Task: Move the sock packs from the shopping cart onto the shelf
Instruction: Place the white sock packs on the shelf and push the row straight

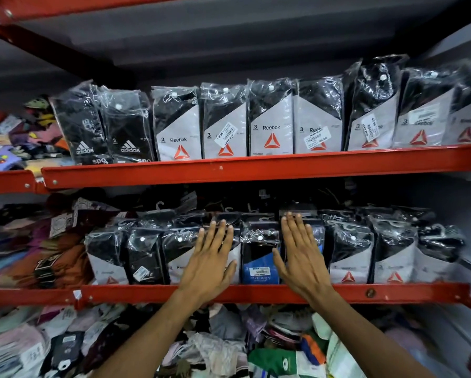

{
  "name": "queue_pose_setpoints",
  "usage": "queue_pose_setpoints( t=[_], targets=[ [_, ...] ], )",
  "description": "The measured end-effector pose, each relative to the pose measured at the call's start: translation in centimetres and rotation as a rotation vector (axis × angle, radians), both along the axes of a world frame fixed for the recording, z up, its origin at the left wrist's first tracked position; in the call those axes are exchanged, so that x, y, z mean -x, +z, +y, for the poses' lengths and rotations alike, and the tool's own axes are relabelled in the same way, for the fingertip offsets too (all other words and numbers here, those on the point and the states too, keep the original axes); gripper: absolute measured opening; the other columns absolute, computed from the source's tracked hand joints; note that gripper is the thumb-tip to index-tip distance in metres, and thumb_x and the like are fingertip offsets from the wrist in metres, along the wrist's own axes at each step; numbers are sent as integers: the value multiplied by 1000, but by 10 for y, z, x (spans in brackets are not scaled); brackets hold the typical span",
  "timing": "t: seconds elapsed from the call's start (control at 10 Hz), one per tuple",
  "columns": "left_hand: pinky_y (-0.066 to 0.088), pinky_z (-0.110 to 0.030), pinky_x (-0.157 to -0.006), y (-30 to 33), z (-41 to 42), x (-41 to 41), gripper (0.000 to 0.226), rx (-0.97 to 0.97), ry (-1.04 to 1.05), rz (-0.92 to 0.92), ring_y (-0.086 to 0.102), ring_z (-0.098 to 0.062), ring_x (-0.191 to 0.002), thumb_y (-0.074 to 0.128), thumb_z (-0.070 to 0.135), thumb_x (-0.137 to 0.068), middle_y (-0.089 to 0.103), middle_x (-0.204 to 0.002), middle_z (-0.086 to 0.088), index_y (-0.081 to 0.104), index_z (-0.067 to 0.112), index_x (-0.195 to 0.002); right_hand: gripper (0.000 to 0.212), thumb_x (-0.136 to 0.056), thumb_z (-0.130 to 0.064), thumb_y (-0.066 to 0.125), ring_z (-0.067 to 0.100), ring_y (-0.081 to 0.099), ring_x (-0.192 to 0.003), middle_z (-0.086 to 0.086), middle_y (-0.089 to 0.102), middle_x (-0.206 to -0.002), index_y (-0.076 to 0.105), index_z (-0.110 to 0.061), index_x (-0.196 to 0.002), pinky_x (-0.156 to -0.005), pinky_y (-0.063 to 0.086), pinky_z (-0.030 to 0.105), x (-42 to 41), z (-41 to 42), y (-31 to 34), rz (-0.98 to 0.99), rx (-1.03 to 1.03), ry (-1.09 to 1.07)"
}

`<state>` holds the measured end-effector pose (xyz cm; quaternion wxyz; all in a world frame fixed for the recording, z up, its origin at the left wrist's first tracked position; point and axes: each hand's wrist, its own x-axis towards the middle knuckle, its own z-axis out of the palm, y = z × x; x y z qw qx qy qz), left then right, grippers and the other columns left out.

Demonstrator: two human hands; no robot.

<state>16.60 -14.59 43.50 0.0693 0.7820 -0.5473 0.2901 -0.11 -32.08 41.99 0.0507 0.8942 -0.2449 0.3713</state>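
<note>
A row of plastic-wrapped sock packs stands upright on the middle red shelf [256, 293]. My left hand [211, 257] lies flat, fingers spread, against a grey and black pack [177, 257]. My right hand [301, 255] presses flat on a pack to the right of a blue pack [260, 266], which stands between my hands. Neither hand grips anything. The upper shelf [256, 166] carries another row of sock packs [271, 118], grey ones with red triangles and two black ones [103, 126] at the left. No shopping cart is in view.
Loose colourful socks and garments are heaped on the bottom level [215, 345] under my forearms. More mixed clothing is piled at the left of both shelves [24, 137]. A grey wall [468, 208] closes the right side. More dark packs lie behind the front row.
</note>
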Motion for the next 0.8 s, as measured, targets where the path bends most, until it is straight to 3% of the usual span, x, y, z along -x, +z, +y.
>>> queue_pose_setpoints(
  t=[0.2, 0.4, 0.5, 0.7, 0.8],
  targets=[
    [-4, -47, -119, -7, -3, -1, 73, -5, 18, 3, -3, -32, -153, 29, 49, -102, -2, -165, -11, 2, 10, -157, 81, -98, -56, 26, 23, -6, -155, 9, -2, -167, 5, -7, -158, -124, -2, 40, -4, -2, -2, 11, -10, 22],
    [-5, -56, -121, -8, 8, -3, 79, 57, 103, 72, -21, -34, -150, 23, 59, -100, -17, -165, -12, -14, 16, -155, 83, -97, -49, 41, 25, -4, -155, 11, -1, -168, 4, -7, -158, -125, 1, 43, -12, 14, -1, -38, 48, 80],
    [0, -67, -119, -13, 17, -13, 81, 65, 191, 85, -15, -42, -150, 23, 62, -99, -12, -164, -19, -9, 15, -157, 81, -97, -52, 37, 24, -4, -155, 10, 1, -168, 7, -8, -158, -124, 2, 45, -21, 16, -6, 20, 72, 87],
    [7, -69, -117, -12, 26, -20, 81, -3, 210, 130, -19, -41, -149, 19, 63, -98, -16, -163, -20, -16, 18, -155, 82, -97, -57, 31, 24, -8, -155, 10, 1, -168, 7, -9, -158, -124, 3, 47, -25, 16, -10, 68, 76, 62],
    [8, -69, -117, -2, 29, -10, 80, 64, 174, 140, -20, -40, -149, 19, 63, -99, -17, -163, -18, -11, 16, -156, 81, -97, -56, 30, 23, -6, -155, 9, 2, -168, 8, -8, -158, -124, 4, 47, -16, 23, 2, 6, 94, 80]
  ],
)
